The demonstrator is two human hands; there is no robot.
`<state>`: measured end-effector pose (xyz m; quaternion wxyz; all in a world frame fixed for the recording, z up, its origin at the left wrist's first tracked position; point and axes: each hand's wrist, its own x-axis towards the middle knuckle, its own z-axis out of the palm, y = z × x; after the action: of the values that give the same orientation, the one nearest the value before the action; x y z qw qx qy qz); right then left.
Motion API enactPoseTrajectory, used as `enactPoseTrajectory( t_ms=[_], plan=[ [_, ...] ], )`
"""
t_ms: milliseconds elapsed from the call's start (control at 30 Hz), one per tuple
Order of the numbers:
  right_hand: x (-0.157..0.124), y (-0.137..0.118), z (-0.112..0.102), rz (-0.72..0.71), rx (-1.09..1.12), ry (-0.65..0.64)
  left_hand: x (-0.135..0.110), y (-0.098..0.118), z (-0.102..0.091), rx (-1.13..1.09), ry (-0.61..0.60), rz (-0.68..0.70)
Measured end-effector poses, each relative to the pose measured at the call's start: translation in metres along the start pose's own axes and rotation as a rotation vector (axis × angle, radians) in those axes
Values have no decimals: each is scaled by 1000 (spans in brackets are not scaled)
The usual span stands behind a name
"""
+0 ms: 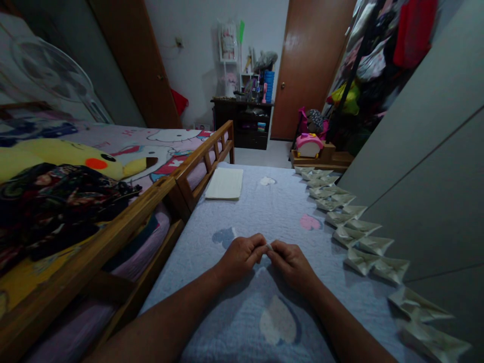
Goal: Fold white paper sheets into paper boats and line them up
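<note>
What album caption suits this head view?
Left hand and right hand pinch folded paper above a blue quilt, beside folded paper pieces.

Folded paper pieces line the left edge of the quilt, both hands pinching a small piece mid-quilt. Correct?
No: the folded paper pieces line the right edge of the quilt, per the head view. The left hand and right hand do pinch the small piece.

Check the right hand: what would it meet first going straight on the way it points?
The right hand would likely meet the small pale folded paper at its fingertips, then the left hand beyond it; the paper is mostly hidden.
</note>
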<state>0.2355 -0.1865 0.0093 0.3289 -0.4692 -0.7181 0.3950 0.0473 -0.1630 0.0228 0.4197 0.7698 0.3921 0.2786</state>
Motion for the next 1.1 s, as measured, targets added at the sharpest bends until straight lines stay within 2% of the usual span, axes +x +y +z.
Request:
enactPoseTrajectory(
  t_ms=[267,433,767,900,1100],
  plan=[
    [0,2,1,42,-6,61,0,1,-3,-33,-91,-18],
    [0,2,0,30,15,80,1,2,-4,1,-92,-75],
    [0,2,2,18,14,58,-1,-3,1,0,-175,-54],
    [0,2,2,22,38,68,-1,-2,-1,-48,-156,-59],
    [2,2,1,7,-13,82,2,-4,-4,-197,-22,-98]
  ],
)
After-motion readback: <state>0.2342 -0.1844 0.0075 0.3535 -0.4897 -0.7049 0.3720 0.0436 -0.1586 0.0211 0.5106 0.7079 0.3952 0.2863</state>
